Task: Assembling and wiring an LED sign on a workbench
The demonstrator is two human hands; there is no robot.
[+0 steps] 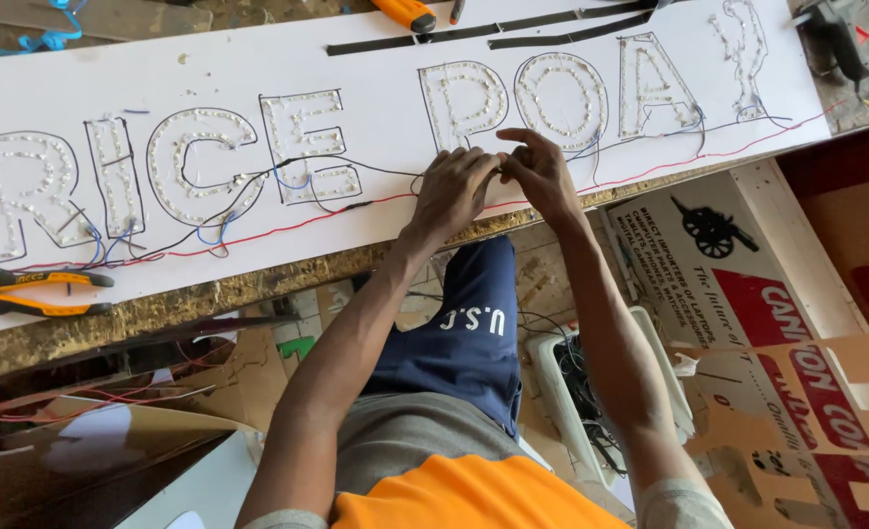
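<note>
White sign board (pixel 375 59), black wire (pixel 395 172) pinched between left hand (pixel 454 191) and right hand (pixel 542 171), fingertips closed on it

Pretty cluttered spot, lit by plain daylight. The worktop (pixel 209 294) has a worn, chipped wooden edge running across the scene. Underneath on the right there's a stack of printed cardboard boxes (pixel 797 392) and a white plastic chair (pixel 562 392) with tangled wires on it. Near left, brown cardboard sheets (pixel 92 441) lie on the floor.
</note>
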